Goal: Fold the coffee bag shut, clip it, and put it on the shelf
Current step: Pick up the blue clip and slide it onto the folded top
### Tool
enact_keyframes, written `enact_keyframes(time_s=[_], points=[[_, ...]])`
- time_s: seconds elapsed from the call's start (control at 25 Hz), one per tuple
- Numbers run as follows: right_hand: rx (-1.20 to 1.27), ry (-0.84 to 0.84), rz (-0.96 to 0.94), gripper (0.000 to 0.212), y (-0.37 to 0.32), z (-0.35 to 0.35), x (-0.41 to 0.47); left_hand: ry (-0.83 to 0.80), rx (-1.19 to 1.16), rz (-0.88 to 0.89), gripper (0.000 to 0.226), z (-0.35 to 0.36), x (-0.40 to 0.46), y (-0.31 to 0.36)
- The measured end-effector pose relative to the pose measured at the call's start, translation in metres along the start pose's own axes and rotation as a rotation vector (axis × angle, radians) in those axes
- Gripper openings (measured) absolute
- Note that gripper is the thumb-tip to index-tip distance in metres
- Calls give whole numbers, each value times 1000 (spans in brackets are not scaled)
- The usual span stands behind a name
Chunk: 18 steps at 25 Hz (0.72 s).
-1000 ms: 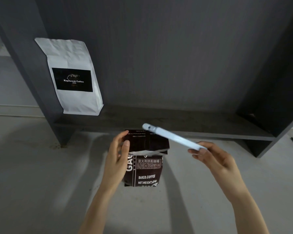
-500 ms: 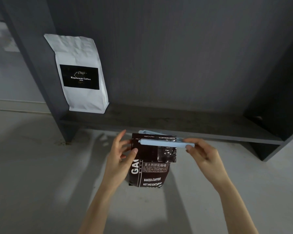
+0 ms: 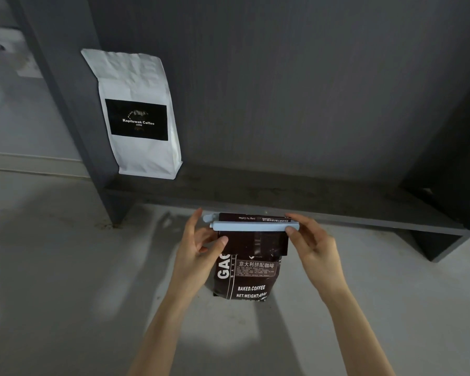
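Here, the dark grey shelf (image 3: pixel 282 196) holds a white coffee bag (image 3: pixel 139 115). In front, above the floor, the dark brown coffee bag (image 3: pixel 248 270) has its top folded over. A light blue clip (image 3: pixel 253 226) lies across the fold. The left hand (image 3: pixel 201 248) grips the bag's side; the right hand (image 3: pixel 310 245) pinches the clip's end.

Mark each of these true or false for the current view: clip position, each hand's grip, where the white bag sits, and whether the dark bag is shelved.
1. The blue clip lies across the folded top of the dark coffee bag. True.
2. The right hand pinches the clip's right end. True.
3. The white coffee bag lies on the floor. False: it stands at the shelf's left end.
4. The dark coffee bag is on the shelf. False: it is held in front, below it.
5. The left hand hangs free. False: it holds the bag's left edge.
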State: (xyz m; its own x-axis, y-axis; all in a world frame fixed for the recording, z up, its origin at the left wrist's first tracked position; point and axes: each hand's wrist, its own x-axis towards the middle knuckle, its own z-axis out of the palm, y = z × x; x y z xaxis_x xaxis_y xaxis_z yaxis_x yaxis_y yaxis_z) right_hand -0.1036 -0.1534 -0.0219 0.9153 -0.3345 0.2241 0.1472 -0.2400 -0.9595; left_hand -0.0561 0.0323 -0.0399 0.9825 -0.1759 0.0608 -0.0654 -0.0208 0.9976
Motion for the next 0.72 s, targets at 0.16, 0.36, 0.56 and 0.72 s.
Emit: enact_keyframes(time_s=[0.16, 0.36, 0.56, 0.72], points=[[-16, 34, 2, 30, 2, 2, -2, -31, -27, -19, 63, 0, -1, 1], [-18, 50, -3, 31, 1, 3, -5, -51, -27, 6, 32, 1, -5, 10], [-36, 45, -1, 31, 3, 2, -6, -20, -88, 17, 27, 3, -7, 12], [-75, 2, -44, 34, -10, -5, -4, -16, -85, 28, 24, 3, -7, 14]])
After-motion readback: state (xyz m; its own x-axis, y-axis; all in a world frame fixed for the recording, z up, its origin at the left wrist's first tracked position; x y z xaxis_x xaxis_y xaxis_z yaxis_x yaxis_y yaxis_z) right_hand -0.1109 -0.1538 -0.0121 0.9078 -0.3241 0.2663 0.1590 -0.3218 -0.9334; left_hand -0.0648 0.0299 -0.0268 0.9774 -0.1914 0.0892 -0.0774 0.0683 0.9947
